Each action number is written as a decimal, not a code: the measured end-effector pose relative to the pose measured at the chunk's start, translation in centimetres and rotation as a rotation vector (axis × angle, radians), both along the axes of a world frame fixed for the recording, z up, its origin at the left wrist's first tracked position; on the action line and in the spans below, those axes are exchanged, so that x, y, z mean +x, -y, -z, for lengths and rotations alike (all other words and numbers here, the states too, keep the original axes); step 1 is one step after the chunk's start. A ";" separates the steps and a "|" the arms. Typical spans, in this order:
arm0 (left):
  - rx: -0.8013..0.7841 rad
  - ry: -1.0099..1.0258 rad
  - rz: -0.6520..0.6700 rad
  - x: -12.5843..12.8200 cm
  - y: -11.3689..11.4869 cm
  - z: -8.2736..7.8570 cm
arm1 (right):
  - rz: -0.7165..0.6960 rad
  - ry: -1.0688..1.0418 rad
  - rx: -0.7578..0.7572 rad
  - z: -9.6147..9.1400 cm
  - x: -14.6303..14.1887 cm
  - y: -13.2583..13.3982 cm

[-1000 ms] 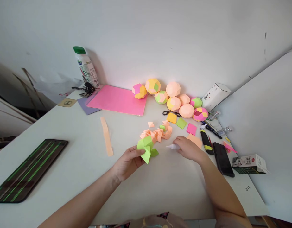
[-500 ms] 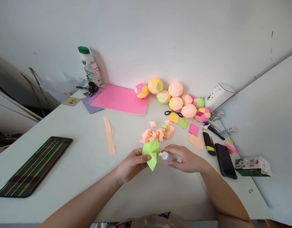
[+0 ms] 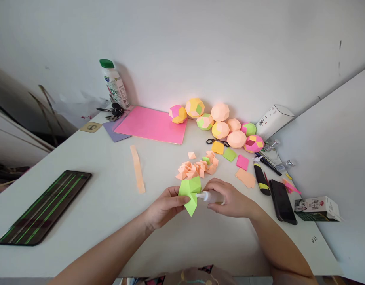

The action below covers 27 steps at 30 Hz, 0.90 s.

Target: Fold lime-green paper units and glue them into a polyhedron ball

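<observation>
My left hand grips a green folded-paper piece, thumb on its front face. Several angular panels of the piece stick out, one pointing down toward me. In my right hand lies a small white glue bottle, tipped sideways with its nozzle at the right edge of the green paper. Whether any glue is coming out is too small to tell. Just beyond the hands is a heap of small folded peach paper pieces, with a green one among them.
Faceted paper balls line the wall behind black scissors and sticky-note pads. To the right lie a utility knife, a phone and a milk carton. A pink sheet, peach strip and dark panel lie leftward.
The glue bottle's nozzle has moved slightly left, onto the edge of the green paper. My left hand still holds the paper, which sits a little lower.
</observation>
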<state>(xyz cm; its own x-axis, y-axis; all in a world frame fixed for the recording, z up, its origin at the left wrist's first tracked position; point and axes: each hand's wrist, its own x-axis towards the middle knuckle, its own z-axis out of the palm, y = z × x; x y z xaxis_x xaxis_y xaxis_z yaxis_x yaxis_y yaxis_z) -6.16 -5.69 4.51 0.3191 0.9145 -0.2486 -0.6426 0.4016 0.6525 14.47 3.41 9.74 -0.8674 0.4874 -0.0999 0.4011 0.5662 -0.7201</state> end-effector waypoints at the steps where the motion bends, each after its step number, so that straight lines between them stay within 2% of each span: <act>1: 0.002 -0.002 0.000 0.0 0.0 0.0 | 0.006 -0.001 0.002 0.0 0.0 0.0; 10: 0.001 -0.020 0.002 0.0 0.0 0.0 | -0.019 -0.008 0.024 0.1 -0.1 0.1; 16: 0.016 -0.018 0.013 -0.1 0.0 0.0 | 0.069 0.074 0.020 -0.1 0.0 0.3; 27: 0.014 -0.051 0.028 -0.1 0.1 -0.1 | -0.016 0.026 0.057 0.0 0.0 0.2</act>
